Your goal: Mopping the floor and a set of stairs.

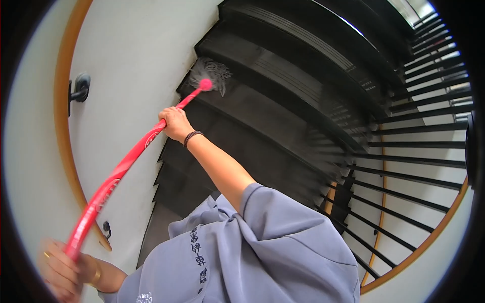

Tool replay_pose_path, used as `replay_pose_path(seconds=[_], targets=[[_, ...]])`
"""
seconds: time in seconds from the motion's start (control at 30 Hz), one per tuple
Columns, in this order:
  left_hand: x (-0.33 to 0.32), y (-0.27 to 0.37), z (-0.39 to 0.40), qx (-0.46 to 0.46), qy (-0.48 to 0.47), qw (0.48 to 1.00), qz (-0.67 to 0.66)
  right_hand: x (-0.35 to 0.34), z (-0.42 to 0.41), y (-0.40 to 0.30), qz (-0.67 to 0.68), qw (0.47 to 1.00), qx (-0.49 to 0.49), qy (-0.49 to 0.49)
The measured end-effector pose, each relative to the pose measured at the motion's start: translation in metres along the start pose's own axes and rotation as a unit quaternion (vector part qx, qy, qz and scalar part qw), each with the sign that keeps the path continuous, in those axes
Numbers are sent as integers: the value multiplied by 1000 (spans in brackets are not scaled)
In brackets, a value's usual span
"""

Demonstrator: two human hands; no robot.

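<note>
A string mop with a red-pink handle [129, 163] runs diagonally across the left half of the view. My left hand [62, 270], slightly blurred, is wrapped around the handle's top end at the lower left. Farther down the shaft, my right hand [176, 123] grips it near the mop head. The grey mop strings [212, 70] spread over a dark stair tread, in the corner by the white wall. A round pink connector [205, 84] joins the strings to the handle. Part of the shaft is hidden under my right fingers.
Dark stairs [265, 94] with grooved edges curve upward ahead. A wooden handrail [62, 94] on a black bracket [80, 88] follows the white wall [125, 75] at left. Black balusters [416, 144] with a wooden rail [428, 242] line the right side.
</note>
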State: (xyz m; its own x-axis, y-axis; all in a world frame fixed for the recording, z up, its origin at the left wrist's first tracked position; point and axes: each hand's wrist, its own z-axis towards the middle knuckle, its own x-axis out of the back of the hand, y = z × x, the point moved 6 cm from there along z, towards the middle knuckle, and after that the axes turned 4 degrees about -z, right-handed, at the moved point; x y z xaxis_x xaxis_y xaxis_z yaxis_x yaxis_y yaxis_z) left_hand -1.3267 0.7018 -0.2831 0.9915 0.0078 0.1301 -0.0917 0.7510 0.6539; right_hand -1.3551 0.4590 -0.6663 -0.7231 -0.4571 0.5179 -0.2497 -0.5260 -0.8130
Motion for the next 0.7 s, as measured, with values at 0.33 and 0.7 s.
replay_pose_path(seconds=[0.33, 0.7], targets=[[104, 23, -70, -8, 235, 938, -255, 95, -173, -13, -130, 989, -36, 67], [-117, -186, -58, 189, 52, 888, -415, 190, -365, 116, -362, 881, -249, 173]])
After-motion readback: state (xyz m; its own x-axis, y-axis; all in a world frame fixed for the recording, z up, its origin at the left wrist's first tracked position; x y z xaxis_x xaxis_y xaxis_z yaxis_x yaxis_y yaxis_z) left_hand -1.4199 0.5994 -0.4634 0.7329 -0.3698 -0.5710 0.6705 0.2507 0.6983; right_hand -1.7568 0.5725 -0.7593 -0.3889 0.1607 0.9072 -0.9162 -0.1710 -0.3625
